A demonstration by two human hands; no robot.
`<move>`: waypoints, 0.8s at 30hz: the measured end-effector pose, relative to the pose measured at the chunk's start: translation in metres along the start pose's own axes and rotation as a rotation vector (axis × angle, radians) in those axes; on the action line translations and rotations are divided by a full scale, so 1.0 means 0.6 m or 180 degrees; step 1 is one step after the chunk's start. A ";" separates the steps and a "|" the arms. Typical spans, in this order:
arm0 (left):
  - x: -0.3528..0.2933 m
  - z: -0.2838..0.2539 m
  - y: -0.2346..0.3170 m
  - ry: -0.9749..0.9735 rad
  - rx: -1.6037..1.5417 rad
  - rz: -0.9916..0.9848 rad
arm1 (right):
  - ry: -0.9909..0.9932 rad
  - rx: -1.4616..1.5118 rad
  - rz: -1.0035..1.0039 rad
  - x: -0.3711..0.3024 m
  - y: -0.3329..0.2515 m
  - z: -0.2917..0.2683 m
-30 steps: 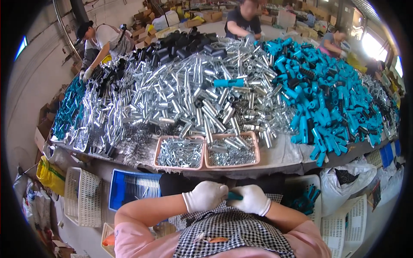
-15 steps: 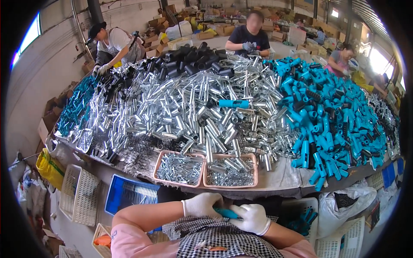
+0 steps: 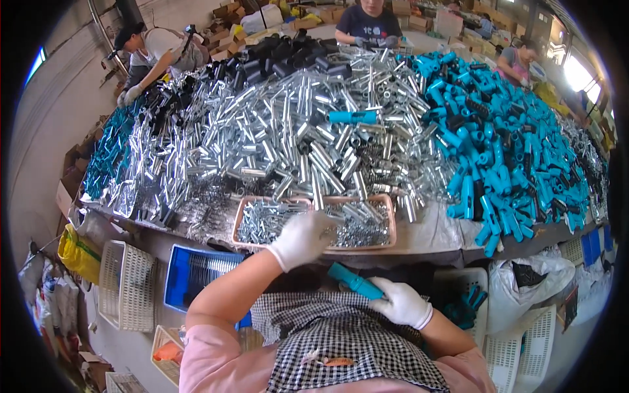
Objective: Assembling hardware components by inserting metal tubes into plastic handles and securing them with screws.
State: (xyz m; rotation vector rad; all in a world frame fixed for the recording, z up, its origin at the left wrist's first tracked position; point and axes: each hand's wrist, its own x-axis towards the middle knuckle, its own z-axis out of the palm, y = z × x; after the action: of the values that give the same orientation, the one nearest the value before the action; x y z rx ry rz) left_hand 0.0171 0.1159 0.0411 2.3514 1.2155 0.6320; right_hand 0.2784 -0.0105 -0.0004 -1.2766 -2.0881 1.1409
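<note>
My right hand (image 3: 401, 303), in a white glove, is closed round the lower end of a teal plastic tube (image 3: 354, 280). The tube tilts up to the left in front of the apron. My left hand (image 3: 301, 240), also gloved in white, reaches over the table's near edge. Its bunched fingers are at the two pink trays, over the inner side of the right tray (image 3: 394, 226); what they pinch, if anything, cannot be made out. Small metal parts fill that tray, with some metal tubes on top. The left tray (image 3: 237, 226) holds small silvery pins.
Behind the trays lies a heap of silvery metal tubes (image 3: 262, 141), with black sleeves (image 3: 282, 56) beyond. Teal tubes (image 3: 498, 147) pile up at right. Below the edge stand a blue crate (image 3: 171, 281), white baskets (image 3: 113, 288) and a white sack (image 3: 524, 288). Several people work around the table.
My left hand has left the teal tube and moved up and forward to the trays. My right hand keeps the tube, now more exposed and slightly lower right. The view has tipped downward.
</note>
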 end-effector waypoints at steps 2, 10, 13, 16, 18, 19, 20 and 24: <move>0.007 0.010 -0.032 -0.0369 0.0940 -0.0372 | 0.0057 0.0069 0.0063 -0.004 -0.002 0.007; 0.036 0.105 -0.071 -0.0927 0.1690 -0.0248 | -0.0083 0.0117 -0.0106 0.001 -0.039 0.011; 0.039 0.096 -0.065 -0.0886 0.1435 -0.0302 | -0.0050 0.0112 -0.0034 -0.001 -0.033 0.017; 0.016 0.114 -0.082 -0.0377 0.1323 -0.0043 | -0.0053 0.0054 0.0029 -0.003 -0.033 0.025; 0.014 0.107 -0.070 -0.0385 0.1273 -0.0110 | -0.0071 0.0096 0.0041 -0.002 -0.030 0.028; 0.017 0.111 -0.079 -0.0404 0.1220 -0.0092 | -0.0058 0.0143 -0.0017 0.003 -0.032 0.028; 0.025 0.108 -0.075 -0.0711 0.1324 -0.0144 | -0.0080 0.0148 -0.0030 0.006 -0.036 0.028; 0.041 0.112 -0.072 -0.0717 0.1201 0.0116 | 0.0014 0.0104 -0.0139 0.017 -0.030 0.034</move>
State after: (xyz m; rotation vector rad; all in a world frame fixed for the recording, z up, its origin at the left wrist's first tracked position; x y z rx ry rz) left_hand 0.0398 0.1488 -0.0323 2.6667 1.2790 0.1464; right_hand 0.2499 -0.0142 0.0026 -1.2116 -2.0754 1.1477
